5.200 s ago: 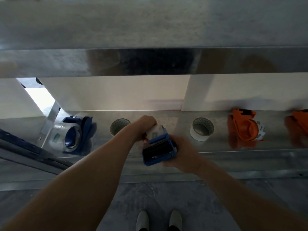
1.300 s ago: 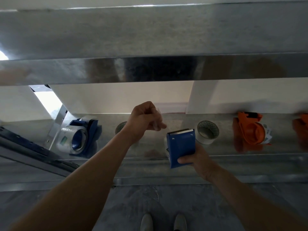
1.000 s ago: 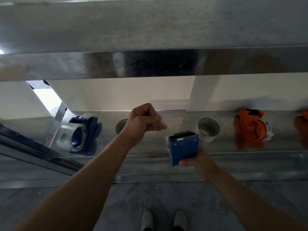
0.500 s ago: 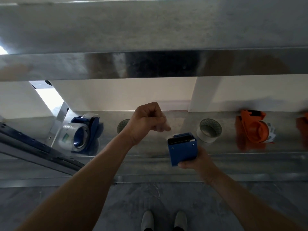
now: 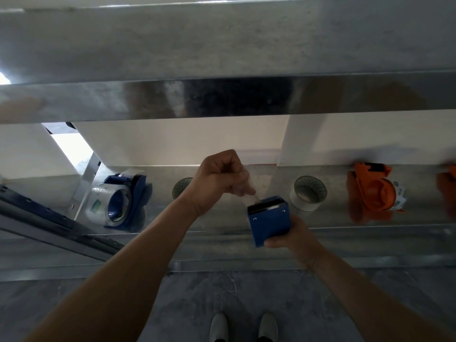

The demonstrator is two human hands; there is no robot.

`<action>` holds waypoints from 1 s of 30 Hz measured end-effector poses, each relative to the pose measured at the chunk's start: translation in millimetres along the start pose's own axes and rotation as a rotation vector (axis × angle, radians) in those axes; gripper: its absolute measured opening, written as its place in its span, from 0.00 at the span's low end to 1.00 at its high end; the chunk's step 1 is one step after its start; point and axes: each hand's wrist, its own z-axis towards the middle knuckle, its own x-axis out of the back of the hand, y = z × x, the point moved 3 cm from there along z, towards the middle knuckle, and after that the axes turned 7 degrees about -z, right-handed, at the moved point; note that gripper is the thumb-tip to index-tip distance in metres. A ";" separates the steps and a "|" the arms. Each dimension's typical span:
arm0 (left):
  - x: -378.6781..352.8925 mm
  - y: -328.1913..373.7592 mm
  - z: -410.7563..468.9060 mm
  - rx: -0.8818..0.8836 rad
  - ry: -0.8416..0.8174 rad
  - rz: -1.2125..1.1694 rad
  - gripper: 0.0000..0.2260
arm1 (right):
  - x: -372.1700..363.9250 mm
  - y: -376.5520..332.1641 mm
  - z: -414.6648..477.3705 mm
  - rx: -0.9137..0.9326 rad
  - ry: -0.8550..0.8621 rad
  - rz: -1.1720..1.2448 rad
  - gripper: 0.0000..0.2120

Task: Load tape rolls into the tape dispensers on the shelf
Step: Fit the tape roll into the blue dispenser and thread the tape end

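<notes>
While the person stands facing the metal shelf (image 5: 246, 245), both hands are busy just in front of its edge. The right hand (image 5: 293, 233) grips a blue dispenser (image 5: 269, 218) by its lower end, thumb across the front face, other fingers behind it. The serrated blade sits at the top, pointing up & away from the person. The left hand (image 5: 219, 178) is curled into a loose fist, fingertips pinching a strip of clear tape (image 5: 249, 196) that runs down to the blade. The strip is see-through, so its exact edges are hard to make out. Any roll inside that dispenser is hidden by the blue body.

On the shelf, far left: a second blue dispenser (image 5: 123, 201) w/ a clear roll on its hub. Next to it, partly behind the left wrist, a grey-green roll (image 5: 181, 191) sits flat. A white roll (image 5: 308, 196) sits flat just beyond the held dispenser, to its right. Further right is an orange dispenser (image 5: 372, 191) near the back wall, w/ a bit of white showing at its right side. Another orange one (image 5: 447, 191) is only partly seen at the far right, blurred.

An upper shelf (image 5: 222, 45) spans overhead. Below are pale shoes (image 5: 243, 327) on a grey floor (image 5: 308, 304).
</notes>
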 end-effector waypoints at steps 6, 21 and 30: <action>-9.7 15.2 6.6 0.003 -0.054 0.206 0.07 | -5.4 -10.5 -0.8 0.018 -0.048 -0.085 0.22; 2.6 9.4 29.7 0.150 0.296 0.234 0.08 | -12.8 -9.7 -4.3 0.038 -0.040 -0.069 0.22; 9.2 3.8 27.7 0.200 0.223 0.003 0.08 | -11.2 -7.4 -2.6 0.021 -0.059 -0.038 0.27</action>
